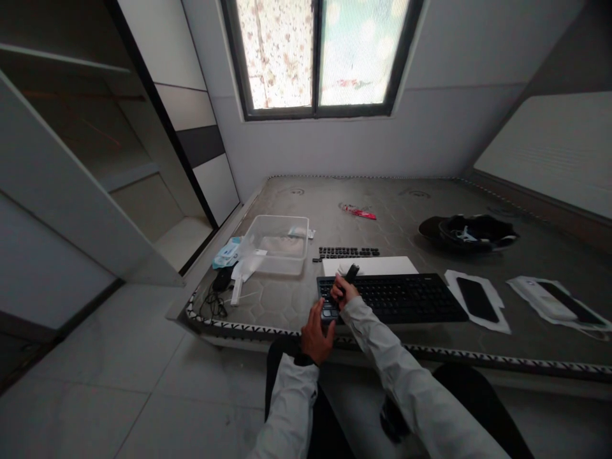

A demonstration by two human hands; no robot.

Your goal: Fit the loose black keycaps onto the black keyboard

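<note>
A black keyboard (411,296) lies across the bed's front edge, and several keys seem to be off at its left end. At its near left corner is my left hand (317,335), thumb and fingers bent around the corner. My right hand (343,291) is closed around a short black brush-like tool (352,273), held tilted over the keyboard's left part; its working end is hidden by the fingers. Behind the keyboard lies a flat white box (387,264). Loose black keycaps (349,252) stand in rows just beyond it.
A clear plastic tub (282,264) stands to the left, near a blue packet (227,253) and a black mouse (222,279). Farther back lies a red item (361,213). Right of the keyboard are a phone (477,298), another device (568,303) and a black cap (473,233).
</note>
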